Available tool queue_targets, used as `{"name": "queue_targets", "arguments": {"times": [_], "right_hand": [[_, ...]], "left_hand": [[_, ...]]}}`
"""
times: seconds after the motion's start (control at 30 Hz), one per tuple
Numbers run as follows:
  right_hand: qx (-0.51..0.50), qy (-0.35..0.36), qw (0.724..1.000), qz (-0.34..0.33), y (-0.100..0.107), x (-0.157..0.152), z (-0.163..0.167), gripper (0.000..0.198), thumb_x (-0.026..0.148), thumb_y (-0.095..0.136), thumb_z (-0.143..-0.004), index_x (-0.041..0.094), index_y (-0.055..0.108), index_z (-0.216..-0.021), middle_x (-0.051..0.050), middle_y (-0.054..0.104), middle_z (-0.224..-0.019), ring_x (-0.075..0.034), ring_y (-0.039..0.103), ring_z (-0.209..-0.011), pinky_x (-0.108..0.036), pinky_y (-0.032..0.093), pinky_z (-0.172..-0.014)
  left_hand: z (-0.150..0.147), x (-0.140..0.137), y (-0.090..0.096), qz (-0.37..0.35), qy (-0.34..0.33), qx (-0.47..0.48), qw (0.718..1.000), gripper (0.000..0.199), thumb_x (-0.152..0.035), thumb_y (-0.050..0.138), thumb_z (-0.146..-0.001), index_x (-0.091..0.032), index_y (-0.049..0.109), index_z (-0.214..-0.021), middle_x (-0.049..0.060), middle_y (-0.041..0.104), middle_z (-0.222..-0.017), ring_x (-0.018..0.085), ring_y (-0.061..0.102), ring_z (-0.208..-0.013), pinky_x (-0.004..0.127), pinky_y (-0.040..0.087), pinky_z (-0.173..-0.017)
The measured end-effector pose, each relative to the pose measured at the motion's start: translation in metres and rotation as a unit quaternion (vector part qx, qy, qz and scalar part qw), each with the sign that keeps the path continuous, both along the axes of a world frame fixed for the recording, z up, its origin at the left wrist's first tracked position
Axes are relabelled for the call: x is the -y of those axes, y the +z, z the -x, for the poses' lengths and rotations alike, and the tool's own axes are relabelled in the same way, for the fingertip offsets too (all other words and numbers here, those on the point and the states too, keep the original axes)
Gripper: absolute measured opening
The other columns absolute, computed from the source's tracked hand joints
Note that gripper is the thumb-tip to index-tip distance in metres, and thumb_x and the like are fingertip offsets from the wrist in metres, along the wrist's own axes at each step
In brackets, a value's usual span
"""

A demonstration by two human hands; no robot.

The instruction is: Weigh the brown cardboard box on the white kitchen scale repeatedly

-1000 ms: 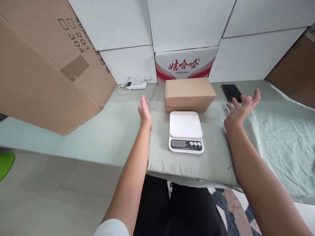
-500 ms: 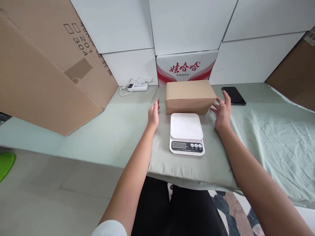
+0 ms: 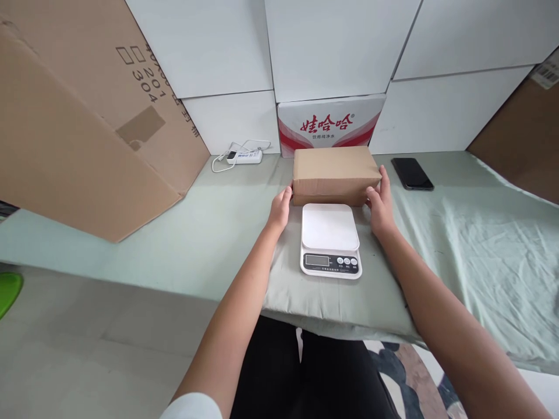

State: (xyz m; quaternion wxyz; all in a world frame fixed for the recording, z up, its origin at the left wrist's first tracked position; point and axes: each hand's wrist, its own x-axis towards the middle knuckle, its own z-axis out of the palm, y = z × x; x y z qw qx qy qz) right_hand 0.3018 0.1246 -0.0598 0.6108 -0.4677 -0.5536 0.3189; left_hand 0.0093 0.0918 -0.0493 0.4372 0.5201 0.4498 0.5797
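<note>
A closed brown cardboard box [image 3: 334,169] rests on the green cloth, just behind a white digital kitchen scale [image 3: 331,240]. My left hand [image 3: 280,208] presses against the box's left end, its thumb at the front corner and its other fingers mostly hidden. At the right end, my right hand [image 3: 379,201] grips the box, thumb on the front face and a finger up along the side. The scale's white platform carries nothing. Its small display [image 3: 317,261] looks blank, with round buttons to the right.
A white power strip [image 3: 244,156] with a cable lies back left; a black phone [image 3: 412,173] lies back right. A large carton [image 3: 87,128] stands on the left, another [image 3: 524,134] on the right. Behind is a white-and-red carton [image 3: 329,123] against white panels.
Both hands have closed in on the box from its sides, the right moving left and the left moving right, and now hold its ends. The box and scale stay in place.
</note>
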Motion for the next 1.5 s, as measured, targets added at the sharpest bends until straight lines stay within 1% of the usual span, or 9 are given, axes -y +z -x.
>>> {"name": "queue_targets", "arguments": {"times": [0.1, 0.27, 0.43, 0.63, 0.77, 0.97, 1.2, 1.4, 1.5], "right_hand": [[0.018, 0.000, 1.000, -0.026, 0.005, 0.003, 0.005, 0.101, 0.074, 0.069, -0.085, 0.033, 0.040, -0.173, -0.013, 0.067, -0.156, -0.037, 0.067, -0.142, -0.066, 0.055, -0.123], [0.040, -0.007, 0.994, -0.104, 0.028, 0.020, 0.015, 0.104, 0.086, 0.061, -0.087, 0.038, 0.037, -0.175, -0.011, 0.052, -0.177, -0.036, 0.052, -0.165, -0.067, 0.040, -0.138], [0.040, -0.010, 0.987, -0.156, 0.045, 0.050, 0.012, 0.102, 0.084, 0.063, -0.091, 0.036, 0.036, -0.177, -0.012, 0.051, -0.178, -0.036, 0.050, -0.168, -0.066, 0.039, -0.140], [0.076, -0.032, 0.986, -0.145, 0.014, 0.104, -0.006, 0.093, 0.081, 0.067, -0.092, 0.047, 0.040, -0.175, -0.010, 0.054, -0.175, -0.041, 0.059, -0.158, -0.073, 0.051, -0.127], [0.083, -0.052, 0.982, -0.164, -0.003, 0.123, -0.007, 0.085, 0.075, 0.066, -0.096, 0.047, 0.042, -0.173, -0.009, 0.053, -0.175, -0.042, 0.057, -0.160, -0.075, 0.047, -0.130], [0.086, -0.100, 0.979, -0.158, 0.003, 0.126, -0.001, 0.078, 0.075, 0.066, -0.094, 0.036, 0.056, -0.162, -0.014, 0.060, -0.163, -0.042, 0.061, -0.151, -0.072, 0.048, -0.129], [0.089, -0.101, 0.974, -0.183, 0.002, 0.124, -0.003, 0.076, 0.074, 0.060, -0.097, 0.038, 0.056, -0.164, -0.013, 0.061, -0.157, -0.042, 0.061, -0.149, -0.070, 0.050, -0.124], [0.008, -0.138, 0.976, -0.170, 0.014, 0.121, -0.003, 0.084, 0.076, 0.050, -0.096, 0.041, 0.046, -0.172, -0.014, 0.063, -0.155, -0.041, 0.069, -0.134, -0.067, 0.058, -0.110], [-0.031, -0.148, 0.977, -0.152, 0.019, 0.119, -0.003, 0.081, 0.075, 0.052, -0.094, 0.043, 0.051, -0.168, -0.012, 0.067, -0.150, -0.039, 0.071, -0.127, -0.065, 0.058, -0.107]], "left_hand": [[0.001, 0.000, 0.001, -0.014, 0.001, -0.010, 1.000, 0.085, -0.088, 0.053, -0.100, -0.024, 0.073, -0.152, 0.012, 0.071, -0.165, 0.034, 0.054, -0.168, 0.052, 0.042, -0.141], [-0.001, 0.006, 0.014, -0.086, 0.010, -0.026, 0.996, 0.094, -0.093, 0.053, -0.097, -0.023, 0.069, -0.158, 0.012, 0.065, -0.172, 0.035, 0.051, -0.170, 0.048, 0.041, -0.141], [-0.001, 0.043, 0.032, -0.144, -0.004, -0.041, 0.989, 0.095, -0.090, 0.053, -0.099, -0.021, 0.064, -0.165, 0.013, 0.066, -0.171, 0.037, 0.055, -0.167, 0.048, 0.047, -0.138], [0.004, 0.115, 0.022, -0.107, 0.004, -0.044, 0.993, 0.092, -0.089, 0.047, -0.102, -0.025, 0.063, -0.165, 0.012, 0.063, -0.174, 0.038, 0.053, -0.168, 0.048, 0.047, -0.139], [0.004, 0.139, 0.011, -0.097, 0.004, -0.042, 0.994, 0.091, -0.089, 0.046, -0.102, -0.025, 0.064, -0.165, 0.014, 0.061, -0.175, 0.040, 0.051, -0.169, 0.053, 0.044, -0.141], [0.003, 0.142, 0.006, -0.088, 0.002, -0.041, 0.995, 0.089, -0.086, 0.046, -0.103, -0.026, 0.060, -0.168, 0.013, 0.057, -0.178, 0.039, 0.046, -0.173, 0.054, 0.040, -0.144], [0.003, 0.142, 0.006, -0.098, -0.001, -0.051, 0.994, 0.088, -0.084, 0.044, -0.105, -0.026, 0.057, -0.170, 0.012, 0.054, -0.181, 0.037, 0.043, -0.174, 0.054, 0.039, -0.145], [0.006, 0.141, 0.007, -0.098, 0.148, -0.010, 0.984, 0.077, -0.079, 0.046, -0.108, -0.032, 0.063, -0.165, 0.005, 0.055, -0.180, 0.030, 0.038, -0.177, 0.045, 0.034, -0.148], [0.007, 0.140, 0.009, -0.088, 0.169, 0.008, 0.982, 0.078, -0.080, 0.043, -0.108, -0.031, 0.065, -0.164, 0.006, 0.057, -0.179, 0.030, 0.040, -0.176, 0.045, 0.037, -0.146]]}}
